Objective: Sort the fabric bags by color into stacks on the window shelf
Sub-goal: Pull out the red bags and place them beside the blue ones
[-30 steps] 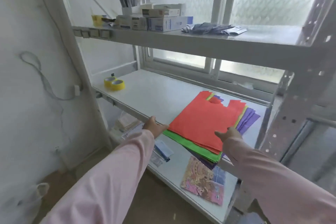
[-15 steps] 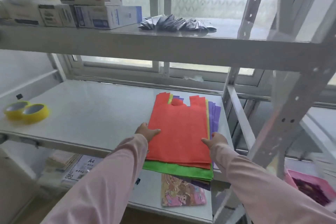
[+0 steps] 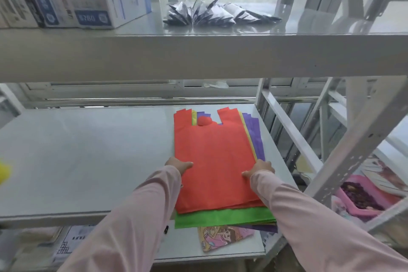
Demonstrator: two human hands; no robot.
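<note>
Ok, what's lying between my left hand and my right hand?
Only the red bag, top of the mixed stack: the left hand and right hand grip its opposite side edges. The head view shows this.

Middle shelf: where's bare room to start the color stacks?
Bare: the wide stretch of the middle shelf between the yellow object at the left edge and the bag pile, from window rail to front lip. Crowded: the right end, where the left hand and right hand hold the pile; only a thin strip lies beyond it.
</note>
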